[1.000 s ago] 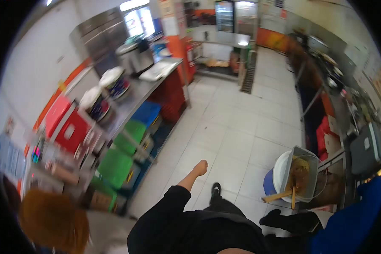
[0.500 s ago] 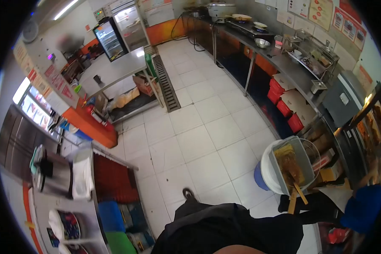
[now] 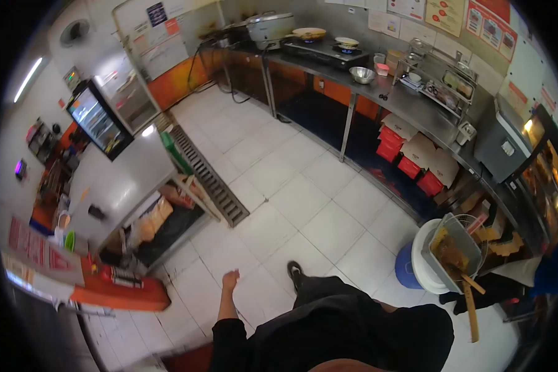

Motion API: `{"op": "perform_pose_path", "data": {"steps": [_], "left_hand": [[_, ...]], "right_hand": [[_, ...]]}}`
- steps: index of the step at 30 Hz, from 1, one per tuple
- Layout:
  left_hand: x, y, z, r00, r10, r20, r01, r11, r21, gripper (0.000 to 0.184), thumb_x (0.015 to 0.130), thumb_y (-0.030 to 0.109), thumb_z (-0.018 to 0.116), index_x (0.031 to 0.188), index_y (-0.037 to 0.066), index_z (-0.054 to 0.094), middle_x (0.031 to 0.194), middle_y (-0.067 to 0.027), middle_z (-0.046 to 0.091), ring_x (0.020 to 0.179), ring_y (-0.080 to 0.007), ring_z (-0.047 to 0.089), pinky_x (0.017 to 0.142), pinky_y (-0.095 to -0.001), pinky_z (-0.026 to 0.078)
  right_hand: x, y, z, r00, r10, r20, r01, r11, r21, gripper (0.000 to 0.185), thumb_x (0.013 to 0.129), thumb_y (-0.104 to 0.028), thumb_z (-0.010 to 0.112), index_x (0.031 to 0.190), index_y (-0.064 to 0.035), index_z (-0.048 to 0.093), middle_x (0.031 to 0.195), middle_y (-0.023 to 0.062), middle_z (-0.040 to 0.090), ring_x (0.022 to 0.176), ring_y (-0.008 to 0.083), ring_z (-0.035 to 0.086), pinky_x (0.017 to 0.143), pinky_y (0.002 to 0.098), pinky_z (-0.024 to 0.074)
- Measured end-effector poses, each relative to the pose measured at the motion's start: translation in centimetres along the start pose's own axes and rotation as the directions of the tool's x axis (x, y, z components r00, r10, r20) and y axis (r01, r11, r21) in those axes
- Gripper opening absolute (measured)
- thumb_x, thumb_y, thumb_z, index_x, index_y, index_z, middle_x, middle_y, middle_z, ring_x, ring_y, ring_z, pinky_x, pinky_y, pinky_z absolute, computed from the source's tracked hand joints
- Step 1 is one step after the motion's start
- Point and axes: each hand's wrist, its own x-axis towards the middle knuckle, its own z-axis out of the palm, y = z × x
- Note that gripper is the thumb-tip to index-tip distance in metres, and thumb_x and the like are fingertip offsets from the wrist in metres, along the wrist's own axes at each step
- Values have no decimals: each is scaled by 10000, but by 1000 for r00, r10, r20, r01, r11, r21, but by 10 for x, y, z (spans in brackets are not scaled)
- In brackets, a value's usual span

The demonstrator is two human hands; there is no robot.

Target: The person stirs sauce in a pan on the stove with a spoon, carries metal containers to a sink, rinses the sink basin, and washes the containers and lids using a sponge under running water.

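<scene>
My left hand (image 3: 230, 279) hangs over the white tiled floor, its fingers loosely curled, with nothing visible in it. A black sleeve covers the upper part of that arm. My right hand is out of view; a dark sleeve shows on that side. Ahead of me one dark shoe (image 3: 296, 273) is on the tiles. To my right, a grey tub (image 3: 426, 247) with yellow-brown contents and wooden handles (image 3: 470, 313) sits on a white-lidded blue bucket (image 3: 407, 265). Neither hand touches it.
A steel counter (image 3: 409, 106) with a rice cooker (image 3: 270, 30), pans and a metal bowl (image 3: 362, 75) runs along the right. Red boxes (image 3: 389, 143) are beneath it. A steel table (image 3: 121, 186) and an orange ledge (image 3: 124, 296) stand left. Another person's blue sleeve (image 3: 549, 273) shows right.
My view has turned and moved forward, so the left-hand counter with the pot has left the frame. My left hand has come into view, and the steel table appears nearer.
</scene>
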Motion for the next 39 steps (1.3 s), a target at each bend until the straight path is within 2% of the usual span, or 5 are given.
{"op": "perform_pose_path", "data": {"steps": [25, 32, 34, 35, 39], "left_hand": [[647, -107, -39, 562, -618, 550, 570, 771, 284, 102, 721, 158, 567, 668, 86, 615, 734, -81, 625, 701, -274, 575, 677, -373, 460], [1015, -145, -35, 617, 175, 767, -724, 509, 465, 55, 690, 141, 598, 684, 92, 622, 787, -76, 644, 753, -277, 588, 718, -378, 469], [1146, -118, -30, 847, -347, 403, 406, 912, -66, 138, 758, 144, 533, 727, 45, 623, 722, -91, 638, 721, -251, 602, 647, -348, 470], [1200, -112, -29, 920, 279, 274, -301, 953, 42, 205, 824, 165, 480, 734, 39, 616, 714, -73, 637, 664, -211, 602, 614, -329, 472], [1342, 35, -16, 900, -340, 272, 432, 784, -446, 274, 878, 255, 477, 902, 27, 627, 825, -100, 649, 772, -170, 612, 641, -312, 467]], "right_hand": [[402, -602, -644, 864, -468, -186, 359, 831, -424, 408, 730, -351, 624, 1055, -108, 585, 983, 149, 612, 929, 293, 568, 818, 383, 442], [328, -704, -888, 675, -338, -655, 181, 937, -298, 347, 758, -295, 587, 1060, -125, 568, 873, 152, 632, 831, 348, 594, 748, 434, 473], [295, -726, -974, 533, -368, -762, 190, 930, -316, 338, 752, -260, 598, 1057, -118, 574, 812, 132, 638, 778, 322, 604, 704, 410, 485], [277, -738, -1019, 445, -381, -810, 223, 924, -311, 341, 745, -233, 607, 1061, -107, 576, 778, 118, 639, 762, 287, 608, 676, 385, 490], [286, -747, -1200, -63, -575, -816, 67, 813, -578, 366, 730, -212, 632, 1065, -74, 579, 879, 131, 611, 697, 265, 593, 638, 377, 477]]}}
